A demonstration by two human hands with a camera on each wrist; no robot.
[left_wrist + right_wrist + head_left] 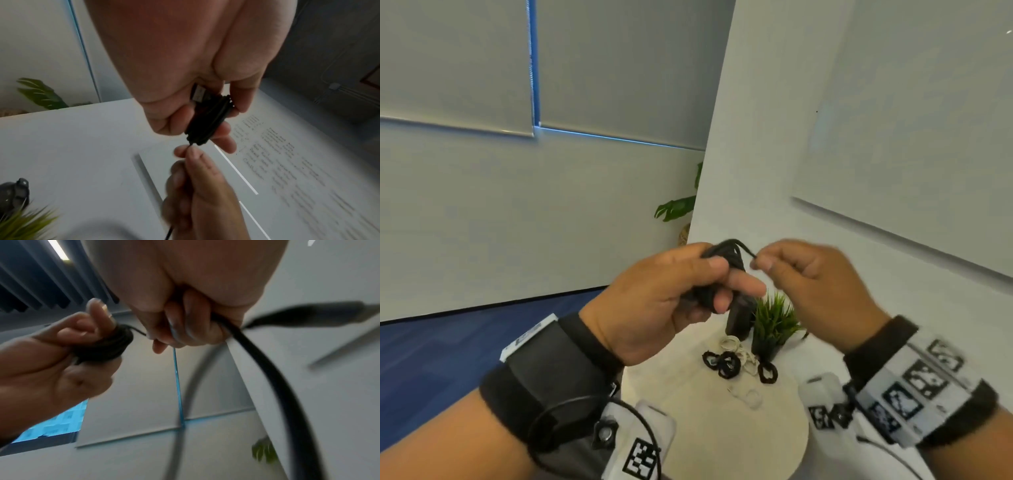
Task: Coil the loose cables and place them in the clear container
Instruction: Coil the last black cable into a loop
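head view: thin black cable coiled into a tight bundle.
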